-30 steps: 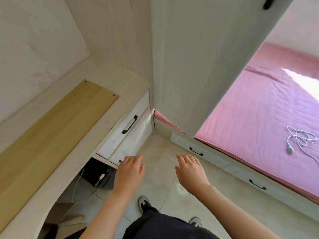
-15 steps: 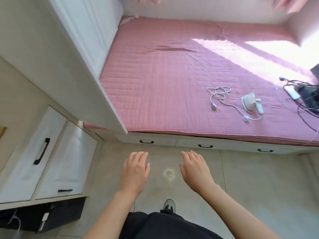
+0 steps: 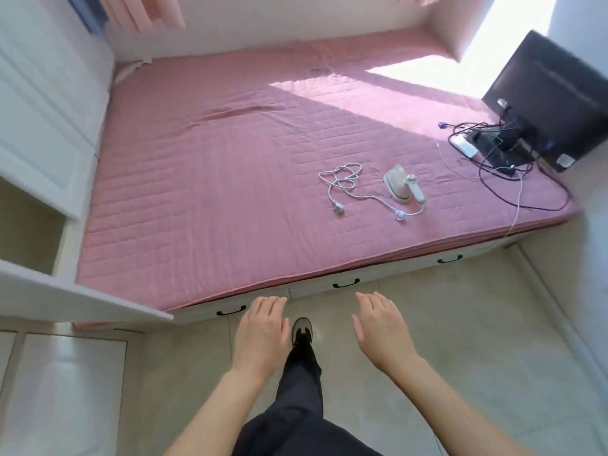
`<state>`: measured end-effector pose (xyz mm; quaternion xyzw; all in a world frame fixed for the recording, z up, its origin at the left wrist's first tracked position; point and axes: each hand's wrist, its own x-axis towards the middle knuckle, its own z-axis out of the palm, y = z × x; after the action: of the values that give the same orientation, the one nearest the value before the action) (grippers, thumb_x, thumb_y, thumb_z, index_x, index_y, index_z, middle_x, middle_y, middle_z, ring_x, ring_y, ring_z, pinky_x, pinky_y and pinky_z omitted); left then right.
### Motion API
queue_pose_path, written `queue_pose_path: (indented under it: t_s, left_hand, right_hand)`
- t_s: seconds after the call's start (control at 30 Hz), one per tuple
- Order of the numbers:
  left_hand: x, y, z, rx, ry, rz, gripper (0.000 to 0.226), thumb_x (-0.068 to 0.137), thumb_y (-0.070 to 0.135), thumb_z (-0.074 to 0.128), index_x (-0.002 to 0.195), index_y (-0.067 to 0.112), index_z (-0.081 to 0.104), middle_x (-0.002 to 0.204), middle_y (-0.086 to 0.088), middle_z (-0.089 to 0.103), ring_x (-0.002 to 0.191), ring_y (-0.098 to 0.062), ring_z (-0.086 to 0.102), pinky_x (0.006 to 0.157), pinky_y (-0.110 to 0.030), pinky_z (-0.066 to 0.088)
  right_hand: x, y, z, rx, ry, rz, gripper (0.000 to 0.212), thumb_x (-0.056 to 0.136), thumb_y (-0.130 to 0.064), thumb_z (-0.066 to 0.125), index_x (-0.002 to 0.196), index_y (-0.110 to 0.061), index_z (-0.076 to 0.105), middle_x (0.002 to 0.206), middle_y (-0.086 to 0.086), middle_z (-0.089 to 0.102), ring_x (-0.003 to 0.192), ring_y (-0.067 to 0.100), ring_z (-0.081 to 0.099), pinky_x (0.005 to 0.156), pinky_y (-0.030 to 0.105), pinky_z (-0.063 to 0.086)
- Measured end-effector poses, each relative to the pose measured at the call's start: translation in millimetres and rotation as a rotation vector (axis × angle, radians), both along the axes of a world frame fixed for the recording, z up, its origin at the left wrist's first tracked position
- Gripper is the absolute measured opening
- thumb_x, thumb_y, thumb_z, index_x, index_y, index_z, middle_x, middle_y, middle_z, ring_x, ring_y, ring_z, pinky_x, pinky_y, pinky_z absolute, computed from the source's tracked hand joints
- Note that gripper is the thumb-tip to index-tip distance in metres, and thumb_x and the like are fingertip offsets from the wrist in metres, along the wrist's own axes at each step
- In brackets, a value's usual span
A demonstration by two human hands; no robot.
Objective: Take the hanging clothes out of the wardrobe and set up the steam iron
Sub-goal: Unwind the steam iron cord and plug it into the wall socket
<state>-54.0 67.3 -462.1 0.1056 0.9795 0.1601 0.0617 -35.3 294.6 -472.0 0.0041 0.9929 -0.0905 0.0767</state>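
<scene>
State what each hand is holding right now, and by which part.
Nothing is held. The left hand and right hand hover open above the floor, fingers straight; the steam iron lies untouched on the bed.

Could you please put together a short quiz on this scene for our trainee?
1. True or false: the steam iron lies on the pink mattress.
2. The iron's white cord is: A) plugged into a socket; B) coiled loose on the mattress; C) wrapped round the iron.
3. Fill in: the left hand and the right hand hold ____.
Key: 1 true; 2 B; 3 nothing.
</scene>
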Motion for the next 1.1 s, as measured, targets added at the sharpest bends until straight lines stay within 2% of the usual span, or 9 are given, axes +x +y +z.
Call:
queue_pose_path:
  t_s: [0.2,0.37,0.57,0.7,0.8,0.9,0.97,1.1]
  left_hand:
    - [-90.6,35.9,-2.8,0.043,0.021,-0.106,0.041,0.085,0.017,0.066,0.124,0.008,0.06,0.121,-0.003,0.064,0.116,-0.022,0.056,0.101,-0.037,0.047]
    - [-176.7,62.2,-3.8,0.052,0.007,-0.161,0.043,0.087,0.016,0.063,0.128,0.008,0.057,0.127,-0.006,0.061,0.123,-0.026,0.052,0.103,-0.039,0.045]
    - [-261.6,90.7,-13.3,0.015,0.032,-0.234,0.049,0.074,0.009,0.076,0.12,0.003,0.062,0.122,-0.012,0.064,0.118,-0.034,0.058,0.096,-0.045,0.048]
    - [-302.1,111.4,-27.0,-0.021,-0.015,-0.245,0.05,0.079,0.01,0.071,0.127,0.004,0.058,0.13,-0.013,0.06,0.126,-0.034,0.051,0.101,-0.045,0.043]
    - [-328.8,130.7,-38.0,-0.039,-0.088,-0.213,0.051,0.089,0.015,0.06,0.137,0.007,0.048,0.142,-0.01,0.049,0.137,-0.03,0.038,0.111,-0.04,0.033]
    - [-357.0,154.3,-53.1,-0.052,-0.174,-0.166,0.052,0.096,0.021,0.048,0.145,0.011,0.036,0.152,-0.004,0.035,0.144,-0.025,0.023,0.117,-0.035,0.022]
    - [-376.1,173.1,-66.9,-0.056,-0.219,-0.115,0.052,0.097,0.022,0.045,0.146,0.012,0.033,0.153,-0.004,0.033,0.144,-0.023,0.021,0.117,-0.034,0.022]
    - [-408.4,215.0,-98.5,-0.057,-0.323,-0.009,0.051,0.097,0.021,0.044,0.145,0.01,0.034,0.152,-0.005,0.034,0.142,-0.024,0.024,0.117,-0.033,0.021]
  right_hand:
    - [-64.2,36.2,2.5,0.023,-0.005,-0.101,0.044,0.079,-0.023,0.071,0.118,-0.003,0.062,0.109,0.011,0.068,0.11,0.032,0.061,0.092,0.047,0.051]
    - [-129.2,59.0,3.3,0.013,-0.009,-0.134,0.044,0.084,-0.023,0.064,0.123,-0.004,0.058,0.119,0.011,0.064,0.12,0.032,0.055,0.099,0.046,0.046]
    - [-201.3,91.5,-9.9,0.019,-0.021,-0.161,0.047,0.086,-0.021,0.063,0.128,-0.001,0.054,0.13,0.015,0.058,0.128,0.035,0.047,0.106,0.046,0.04]
    - [-245.3,117.6,-19.6,0.017,-0.052,-0.161,0.046,0.082,-0.019,0.067,0.123,-0.001,0.057,0.123,0.015,0.061,0.124,0.036,0.051,0.102,0.046,0.044]
    - [-276.0,139.4,-28.6,0.028,-0.077,-0.133,0.047,0.071,-0.018,0.077,0.113,-0.001,0.063,0.111,0.015,0.067,0.113,0.037,0.06,0.09,0.045,0.052]
    - [-309.3,166.7,-44.9,0.007,-0.125,-0.091,0.043,0.072,-0.017,0.074,0.111,-0.003,0.062,0.107,0.014,0.066,0.112,0.037,0.06,0.09,0.045,0.052]
    - [-332.1,188.8,-59.1,-0.003,-0.148,-0.061,0.037,0.074,-0.015,0.07,0.107,-0.004,0.061,0.103,0.012,0.065,0.11,0.036,0.059,0.09,0.044,0.051]
    - [-372.7,232.0,-92.3,0.011,-0.185,-0.008,0.034,0.064,-0.014,0.077,0.094,-0.006,0.062,0.091,0.011,0.065,0.099,0.036,0.063,0.083,0.042,0.054]
